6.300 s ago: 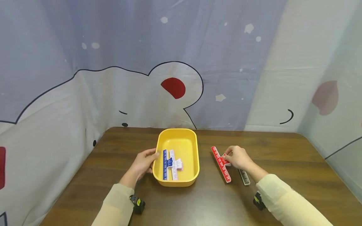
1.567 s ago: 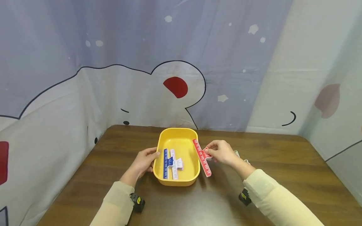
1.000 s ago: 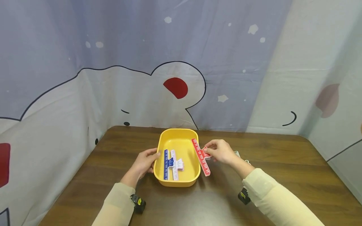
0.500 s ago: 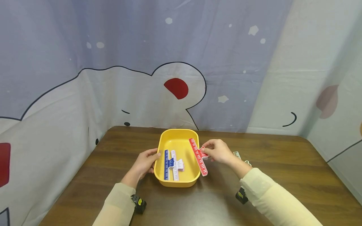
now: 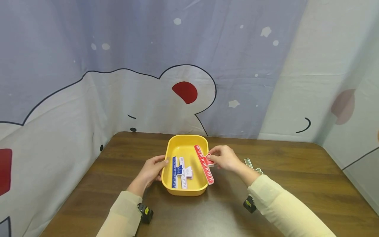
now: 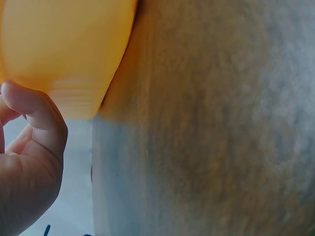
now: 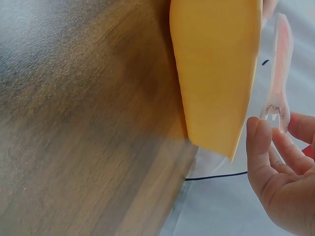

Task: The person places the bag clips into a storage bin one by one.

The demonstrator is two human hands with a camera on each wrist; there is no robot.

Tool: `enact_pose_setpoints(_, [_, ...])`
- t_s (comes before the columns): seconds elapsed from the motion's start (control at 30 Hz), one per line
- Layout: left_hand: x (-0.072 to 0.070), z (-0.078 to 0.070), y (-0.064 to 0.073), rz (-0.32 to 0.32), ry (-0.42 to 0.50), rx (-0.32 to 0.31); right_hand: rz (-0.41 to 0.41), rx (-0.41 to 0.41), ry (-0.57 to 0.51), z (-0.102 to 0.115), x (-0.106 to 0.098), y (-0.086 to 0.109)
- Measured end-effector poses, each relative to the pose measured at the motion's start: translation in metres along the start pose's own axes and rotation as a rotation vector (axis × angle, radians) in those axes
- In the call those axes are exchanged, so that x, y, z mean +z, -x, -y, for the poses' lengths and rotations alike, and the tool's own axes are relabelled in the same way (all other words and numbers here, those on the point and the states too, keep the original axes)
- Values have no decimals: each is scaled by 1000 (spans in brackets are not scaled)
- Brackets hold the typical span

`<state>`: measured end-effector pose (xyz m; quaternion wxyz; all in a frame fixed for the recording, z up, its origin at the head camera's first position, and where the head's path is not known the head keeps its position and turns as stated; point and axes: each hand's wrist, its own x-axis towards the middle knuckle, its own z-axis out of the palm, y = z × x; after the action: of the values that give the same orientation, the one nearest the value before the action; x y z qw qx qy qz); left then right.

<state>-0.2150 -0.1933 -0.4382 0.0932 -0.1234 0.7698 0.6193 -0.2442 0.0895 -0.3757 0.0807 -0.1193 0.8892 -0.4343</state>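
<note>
My left hand [image 5: 149, 171] grips the left rim of a yellow plastic tray [image 5: 188, 192], thumb over the edge; the left wrist view shows its curled fingers against the tray wall [image 6: 74, 54]. Between thumb and fingers my right hand [image 5: 226, 159] pinches the handle of a red piano-key clip [image 5: 203, 164]. The red clip slants over the tray's right rim, its upper end above the inside. In the right wrist view this clip [image 7: 281, 59] is edge-on, above the rim. Inside the tray lie a blue clip [image 5: 174, 174] and a pale lilac clip [image 5: 183, 176], side by side.
A green-and-white clip [image 5: 248, 162] lies on the brown wooden table [image 5: 296, 171] behind the right forearm, partly hidden by it. A printed curtain [image 5: 148, 98] hangs along the table's back edge and sides.
The right hand has lifted the red clip off the table and carried it left to the tray's right rim, drifting further left lately. The left hand stays on the tray.
</note>
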Motion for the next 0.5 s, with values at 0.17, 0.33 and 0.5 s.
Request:
enact_pose_setpoints(0.17, [0, -2, -2, 1, 3, 12, -4, -2, -1, 3, 1, -2])
enact_pose_setpoints(0.33, [0, -2, -2, -4, -7, 13, -11, 5, -16, 6, 4, -3])
enact_pose_setpoints(0.5, [0, 1, 0, -5, -10, 9, -18, -4, -19, 7, 9, -3])
